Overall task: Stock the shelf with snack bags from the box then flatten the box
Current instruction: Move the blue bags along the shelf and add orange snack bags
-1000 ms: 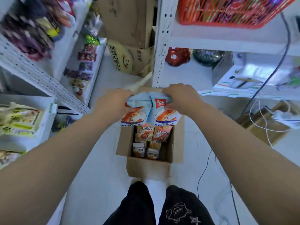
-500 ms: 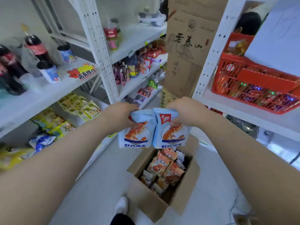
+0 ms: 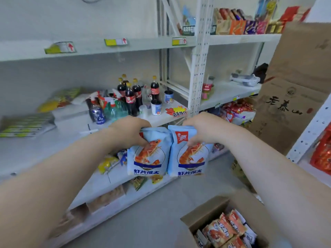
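Two pale blue snack bags with a shrimp picture hang side by side in front of the white shelf (image 3: 53, 145). My left hand (image 3: 130, 131) grips the top of the left bag (image 3: 148, 158). My right hand (image 3: 202, 129) grips the top of the right bag (image 3: 188, 158). The open cardboard box (image 3: 211, 210) stands on the floor at the lower right, with several orange snack bags (image 3: 223, 230) inside it.
Cola bottles (image 3: 132, 97), cups and a can crowd the middle shelf behind my hands. Yellow bags (image 3: 59, 101) lie further left. A white upright post (image 3: 198, 68) divides the shelving. Tall stacked cartons (image 3: 295, 97) stand on the right. Lower shelves hold more snacks.
My view has swung up and left from the box toward the shelving. Both hands have lifted the two blue bags higher, and the box now lies at the lower right.
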